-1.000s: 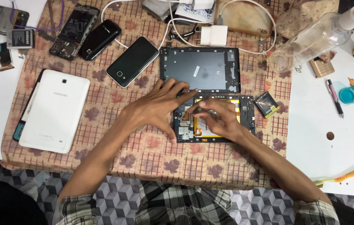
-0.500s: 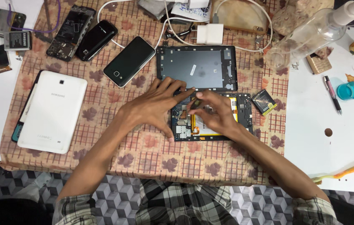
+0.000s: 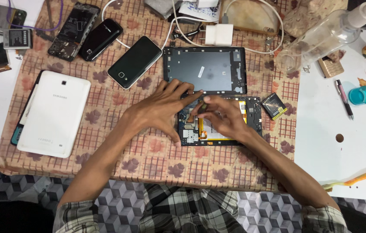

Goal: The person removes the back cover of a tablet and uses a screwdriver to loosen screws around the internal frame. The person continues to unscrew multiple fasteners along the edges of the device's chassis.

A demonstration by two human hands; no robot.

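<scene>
Left hand: the left hand (image 3: 159,110) lies flat with its fingers spread apart. It presses on the left edge of the open tablet (image 3: 219,121) and grips nothing.
Right hand: the right hand (image 3: 222,116) rests on the middle of the open tablet. Its fingertips (image 3: 206,100) are pinched close together near the top edge. I cannot tell if they hold a tiny part.
Open tablet: it lies under both hands on the table cloth (image 3: 105,142). Its back is off, so the green board and the pale battery inside show.
Back cover: the dark back cover (image 3: 204,71) lies just above the hands, touching the left fingertips.
Left of the left hand: a white tablet (image 3: 53,114) lies well apart, face down. A black phone (image 3: 134,61) lies up and to the left, near.
Right of the right hand: a small black battery (image 3: 274,106) lies just beside the open tablet.
Far right: a pen (image 3: 343,98) and a blue cup (image 3: 361,95) sit on the bare white table (image 3: 342,151).
What could go wrong: I think a hard pull could tear a thin strip inside. A slip of the pinching fingers could drop a tiny part into the cloth. Pushing too hard with the flat hand could bend the board.
</scene>
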